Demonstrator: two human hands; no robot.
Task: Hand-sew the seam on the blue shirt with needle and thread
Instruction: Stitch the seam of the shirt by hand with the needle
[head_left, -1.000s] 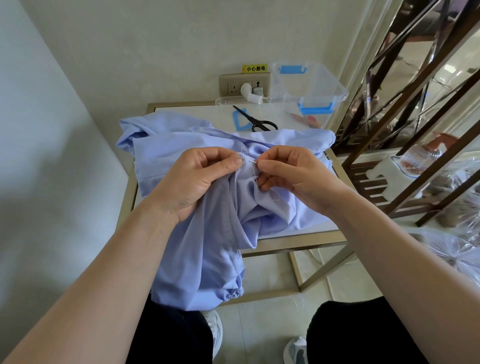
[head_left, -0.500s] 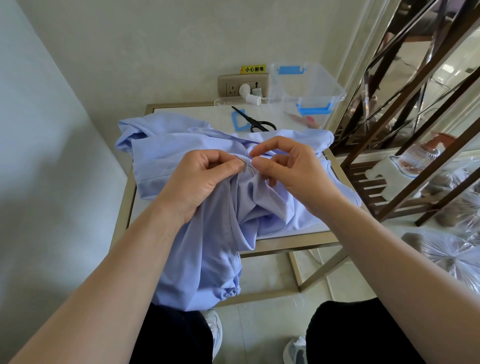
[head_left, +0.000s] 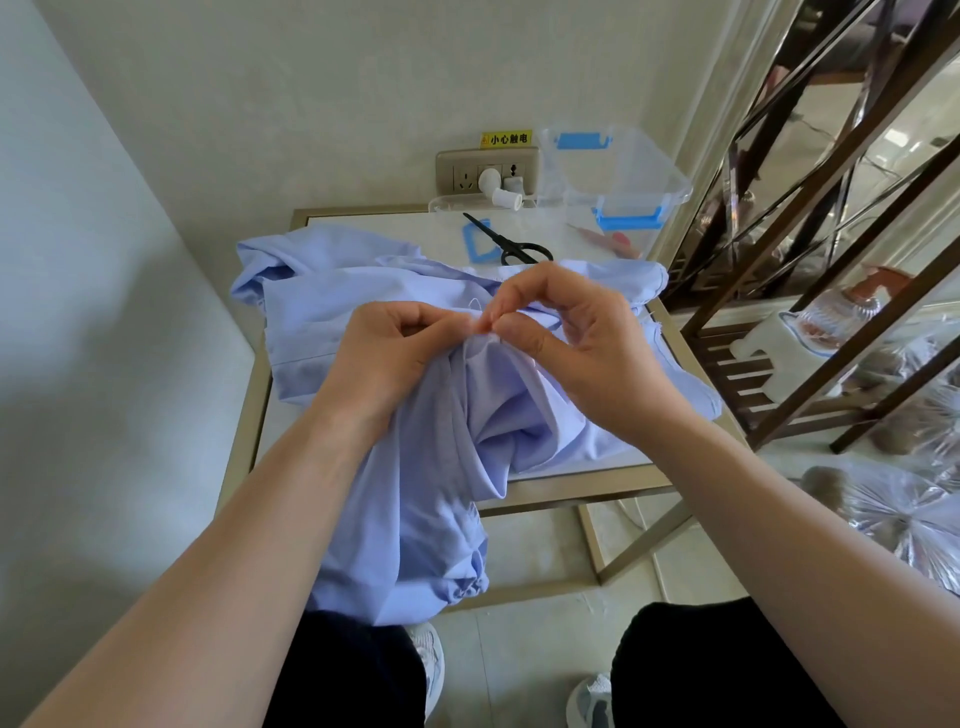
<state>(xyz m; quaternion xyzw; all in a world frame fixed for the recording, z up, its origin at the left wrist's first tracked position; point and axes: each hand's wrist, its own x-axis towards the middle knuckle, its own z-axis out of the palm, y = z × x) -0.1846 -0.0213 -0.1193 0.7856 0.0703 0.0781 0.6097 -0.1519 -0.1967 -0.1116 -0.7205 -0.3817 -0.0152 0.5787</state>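
Arched higher now, the right hand (head_left: 566, 332) pinches the thread (head_left: 474, 303) while the left hand (head_left: 395, 353) grips the blue shirt (head_left: 415, 493); draw gently, fabric taut.

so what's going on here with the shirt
A person is hand-sewing the blue shirt. The left hand grips a bunched fold of it, and the right hand pinches the thread right beside the left thumb; the needle is too small to make out. The shirt lies on the table and hangs off its front edge. The scissors lie behind, untouched.
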